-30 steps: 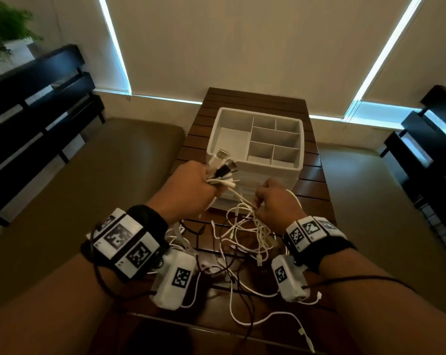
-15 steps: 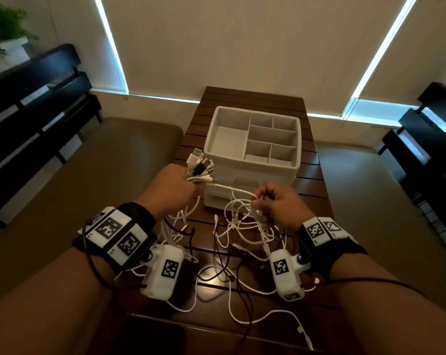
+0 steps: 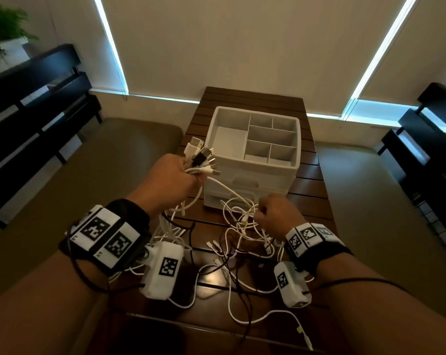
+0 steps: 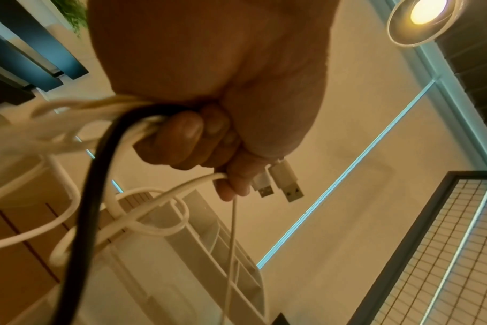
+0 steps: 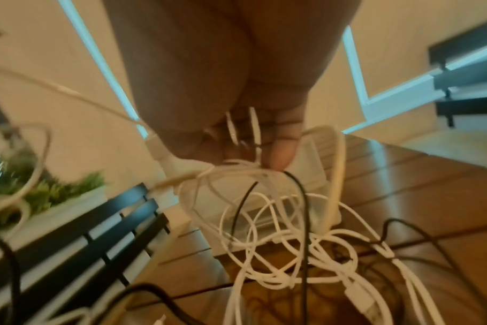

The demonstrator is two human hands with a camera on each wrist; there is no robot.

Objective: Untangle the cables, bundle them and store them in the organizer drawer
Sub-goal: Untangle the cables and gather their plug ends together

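- In the left hand (image 3: 174,180), curled fingers (image 4: 181,136) squeeze the plugs (image 3: 201,156).
- The right hand (image 3: 278,213) pinches white loops from the cables (image 3: 242,239) on the desk (image 3: 311,188).
- Beyond sits the organizer (image 3: 252,165); a hard pull might tighten knots.

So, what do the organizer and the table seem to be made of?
The organizer looks like matte white molded plastic: smooth thin walls, rounded corners. The table looks like dark brown wood with a slight sheen: separate slats with grooves between them.
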